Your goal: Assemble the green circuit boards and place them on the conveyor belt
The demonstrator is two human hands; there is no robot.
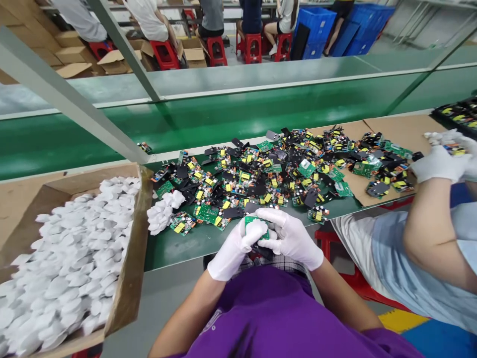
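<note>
Close to my body, at the table's front edge, both my gloved hands grip one green circuit board (252, 219). My left hand (238, 242) is closed on the board's left side, thumb lying across its face. From the right, my right hand (285, 233) has its fingers bent around the board's other edge. The fingers hide much of the board, and a black part shows beneath it. A long heap of circuit boards (246, 176) with yellow and black components lies just beyond my hands. To the left sits a small pile of white pieces (164, 213).
A cardboard box (128, 258) full of white pieces stands at the left. Behind the heap runs a green conveyor belt (223, 112), with a slanted metal post (74, 94). A co-worker's gloved hands (441, 161) work at the right. People sit on red stools (253, 48) beyond.
</note>
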